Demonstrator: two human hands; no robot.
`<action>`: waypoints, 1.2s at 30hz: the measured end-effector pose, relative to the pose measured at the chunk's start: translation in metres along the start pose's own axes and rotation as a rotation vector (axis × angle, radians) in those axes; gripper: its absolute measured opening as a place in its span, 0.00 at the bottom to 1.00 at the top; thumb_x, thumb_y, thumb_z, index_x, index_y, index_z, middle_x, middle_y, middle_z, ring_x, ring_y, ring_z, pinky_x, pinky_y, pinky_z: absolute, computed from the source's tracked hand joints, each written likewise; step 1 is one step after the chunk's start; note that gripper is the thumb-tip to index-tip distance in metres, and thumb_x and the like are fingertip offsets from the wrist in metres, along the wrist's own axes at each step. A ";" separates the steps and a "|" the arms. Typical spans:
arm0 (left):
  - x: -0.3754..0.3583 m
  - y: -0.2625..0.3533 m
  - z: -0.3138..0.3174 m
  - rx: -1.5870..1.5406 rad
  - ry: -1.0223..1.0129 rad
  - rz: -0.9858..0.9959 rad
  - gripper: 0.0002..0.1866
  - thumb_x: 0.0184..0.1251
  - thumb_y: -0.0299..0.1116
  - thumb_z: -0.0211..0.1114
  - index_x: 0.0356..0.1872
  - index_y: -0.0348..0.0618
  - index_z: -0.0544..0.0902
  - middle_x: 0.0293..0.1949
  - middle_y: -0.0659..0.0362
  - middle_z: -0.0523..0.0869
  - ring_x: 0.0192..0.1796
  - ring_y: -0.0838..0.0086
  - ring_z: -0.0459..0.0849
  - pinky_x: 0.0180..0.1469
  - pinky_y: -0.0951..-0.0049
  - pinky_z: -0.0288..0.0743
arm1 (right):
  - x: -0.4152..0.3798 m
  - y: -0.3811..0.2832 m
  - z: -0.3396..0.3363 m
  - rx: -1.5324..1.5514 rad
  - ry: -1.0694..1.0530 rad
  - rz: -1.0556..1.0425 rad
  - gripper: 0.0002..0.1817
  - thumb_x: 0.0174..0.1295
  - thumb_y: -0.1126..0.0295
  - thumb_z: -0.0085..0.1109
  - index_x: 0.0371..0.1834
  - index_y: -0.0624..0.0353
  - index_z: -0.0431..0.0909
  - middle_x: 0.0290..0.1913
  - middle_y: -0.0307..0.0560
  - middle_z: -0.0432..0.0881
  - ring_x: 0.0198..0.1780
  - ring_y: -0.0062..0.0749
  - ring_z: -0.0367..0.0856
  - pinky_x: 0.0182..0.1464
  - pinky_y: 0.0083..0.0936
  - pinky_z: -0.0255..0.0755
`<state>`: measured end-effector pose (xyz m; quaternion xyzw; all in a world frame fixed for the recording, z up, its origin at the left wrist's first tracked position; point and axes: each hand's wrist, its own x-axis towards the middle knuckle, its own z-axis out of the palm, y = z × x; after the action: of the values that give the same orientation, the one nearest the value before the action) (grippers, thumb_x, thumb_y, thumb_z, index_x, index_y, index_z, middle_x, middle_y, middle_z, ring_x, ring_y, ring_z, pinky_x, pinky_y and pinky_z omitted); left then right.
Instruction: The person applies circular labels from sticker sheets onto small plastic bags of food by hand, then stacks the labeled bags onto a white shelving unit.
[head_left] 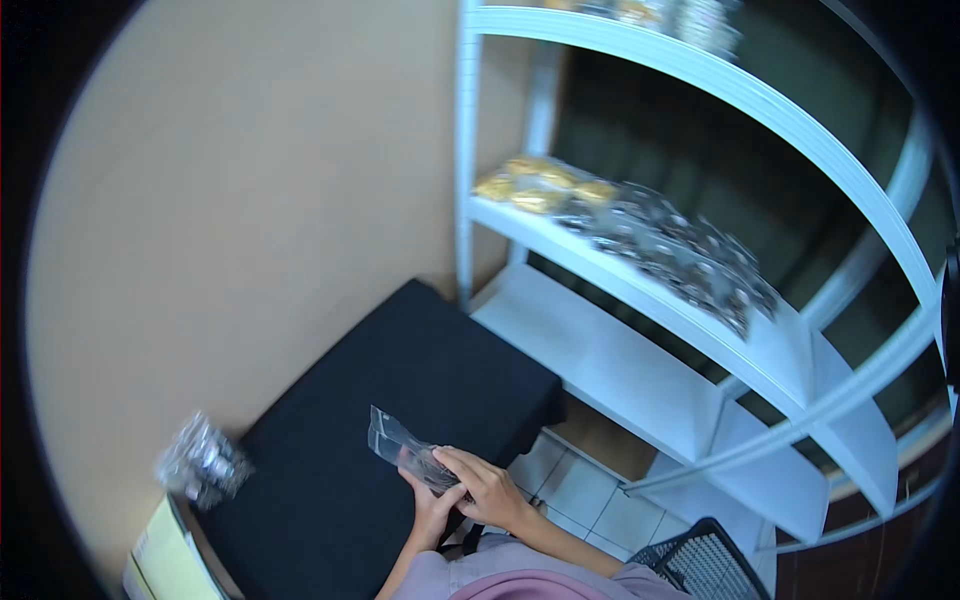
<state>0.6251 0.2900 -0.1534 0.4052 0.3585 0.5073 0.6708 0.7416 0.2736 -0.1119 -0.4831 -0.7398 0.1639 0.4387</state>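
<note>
Between my two hands, close to my body, is a clear plastic bag (392, 437) with dark contents that I cannot make out. My left hand (430, 512) grips its lower part from the near side, thumb along the bag. Over the bag's right side lies my right hand (487, 490), its fingers bent round the edge. The bag's clear upper end sticks out past my fingers, tilted up to the left. Beneath it is a table with a black cloth (370, 360).
Clear packets (205, 460) lie at the table's left corner, beside a yellowish box (170, 550). White shelves (620, 260) on the right carry bags with gold contents (540, 185) and bags with dark contents (680, 250). A black mesh basket (705, 560) stands at lower right.
</note>
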 end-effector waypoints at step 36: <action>0.078 -0.066 0.067 1.191 -0.047 0.393 0.33 0.42 0.28 0.64 0.53 0.33 0.62 0.46 0.49 0.71 0.53 0.57 0.66 0.58 0.62 0.56 | -0.136 0.232 -0.452 -0.390 0.978 0.740 0.24 0.52 0.61 0.60 0.49 0.64 0.72 0.45 0.61 0.77 0.46 0.39 0.78 0.47 0.24 0.69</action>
<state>0.7288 0.3434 -0.1910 0.7789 0.4834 0.3253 0.2320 1.2591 0.1861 -0.0799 -0.7961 -0.2552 -0.0725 0.5439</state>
